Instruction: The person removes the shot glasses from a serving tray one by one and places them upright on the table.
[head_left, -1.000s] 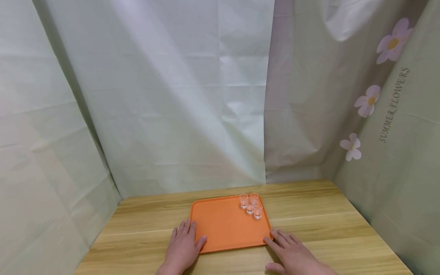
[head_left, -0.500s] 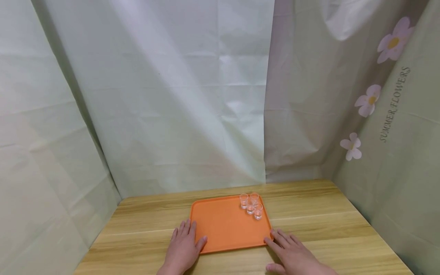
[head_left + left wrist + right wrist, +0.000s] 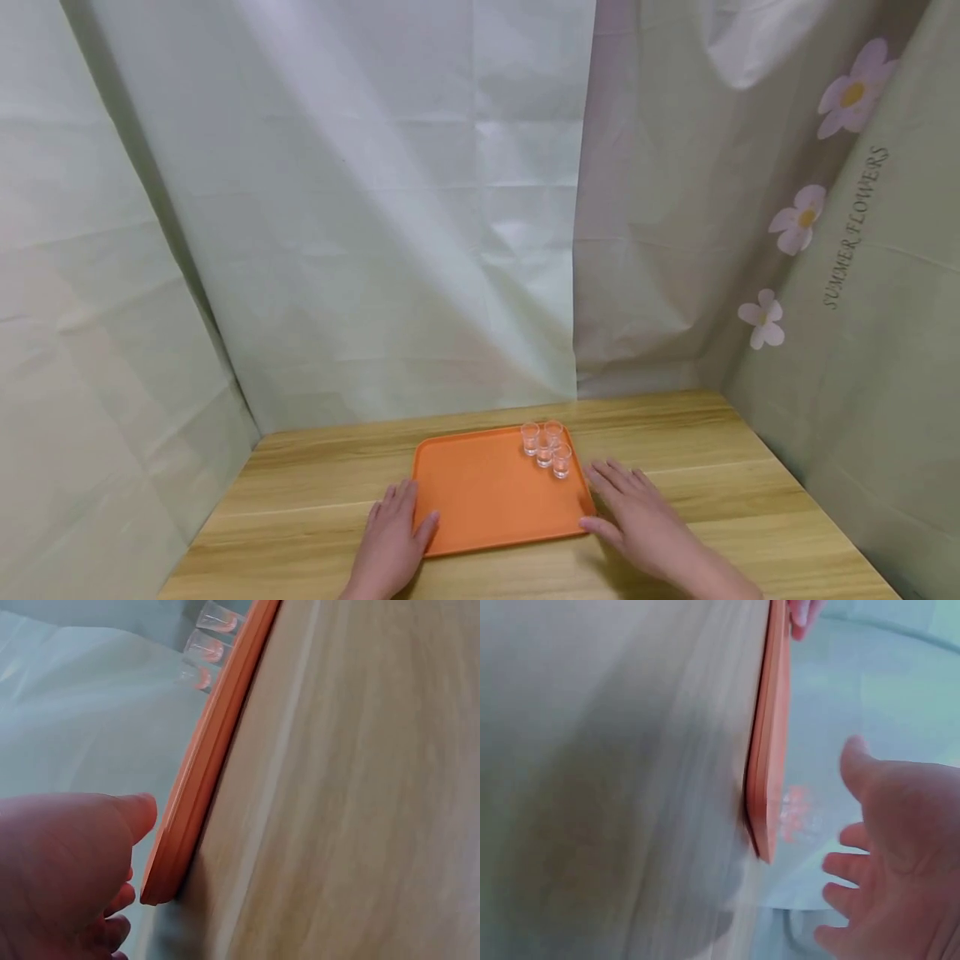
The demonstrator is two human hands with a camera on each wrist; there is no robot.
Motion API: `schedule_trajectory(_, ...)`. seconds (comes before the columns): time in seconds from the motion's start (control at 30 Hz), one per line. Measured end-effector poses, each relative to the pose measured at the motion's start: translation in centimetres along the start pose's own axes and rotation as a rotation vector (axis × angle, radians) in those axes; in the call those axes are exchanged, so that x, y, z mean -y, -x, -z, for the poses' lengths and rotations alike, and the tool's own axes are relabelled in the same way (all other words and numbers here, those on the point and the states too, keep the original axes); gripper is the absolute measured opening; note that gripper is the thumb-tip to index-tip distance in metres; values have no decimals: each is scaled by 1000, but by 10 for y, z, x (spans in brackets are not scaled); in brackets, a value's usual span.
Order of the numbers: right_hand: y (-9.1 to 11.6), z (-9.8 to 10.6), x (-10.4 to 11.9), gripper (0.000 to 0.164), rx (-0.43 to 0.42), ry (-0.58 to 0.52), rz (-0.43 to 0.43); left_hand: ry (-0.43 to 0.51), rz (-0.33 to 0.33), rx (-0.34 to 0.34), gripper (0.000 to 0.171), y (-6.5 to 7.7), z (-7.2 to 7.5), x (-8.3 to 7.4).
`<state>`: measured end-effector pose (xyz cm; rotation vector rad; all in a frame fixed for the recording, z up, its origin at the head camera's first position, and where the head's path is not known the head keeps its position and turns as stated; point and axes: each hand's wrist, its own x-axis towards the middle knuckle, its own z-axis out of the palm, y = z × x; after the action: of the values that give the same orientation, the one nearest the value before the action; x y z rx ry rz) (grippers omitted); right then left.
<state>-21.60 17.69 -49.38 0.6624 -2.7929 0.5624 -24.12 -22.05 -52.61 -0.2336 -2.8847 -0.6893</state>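
In the head view, a flat orange rectangular tray with rounded corners point(image 3: 487, 500) lies on the pale wood-grain tabletop point(image 3: 720, 492), with four small, clear, tapered cups point(image 3: 561, 463) standing upright in its far right corner. The right hand point(image 3: 648, 525) has shifted from the near right corner to farther along the right side, its fingers extended and its thumb by that corner. The left hand point(image 3: 388, 542) has drawn slightly outward; its fingers lie along the left side and its thumb is at the rim. The cups keep their places on the tray. My judgement is that the hands now flank the tray, with the right one not settled.

The left wrist view shows what the head view leaves unclear: the left thumb right at the tray's outer wall, with nothing curled round it, and the tray's side low against the tabletop. Only three cups can be made out.

The right wrist view shows the right hand loosely spread, holding nothing and seemingly off the tray, though blur leaves contact uncertain. The left hand's fingertips appear at the tray's far end; the cups are a smear.
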Motion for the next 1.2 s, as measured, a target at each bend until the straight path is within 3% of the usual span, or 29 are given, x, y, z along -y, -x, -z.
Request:
schedule_trajectory(0.17,-18,2,-4,74,-81,-35,-34,61,11,-52,67,3,-5,2)
schedule_trajectory(0.4,-37,-4,-12,74,-104,-129,-57,102,51,-91,60,4,-11,7)
schedule_trajectory(0.8,-59,-14,-15,69,-92,-286,-196,66,53,-107,51,6,-14,9)
schedule_trajectory(1.0,-66,-22,-17,66,-98,-364,-223,49,73,-105,49,6,-15,10)
schedule_trajectory(1.2,-70,-26,-17,62,-102,-434,-256,21,52,-123,48,6,-16,10)
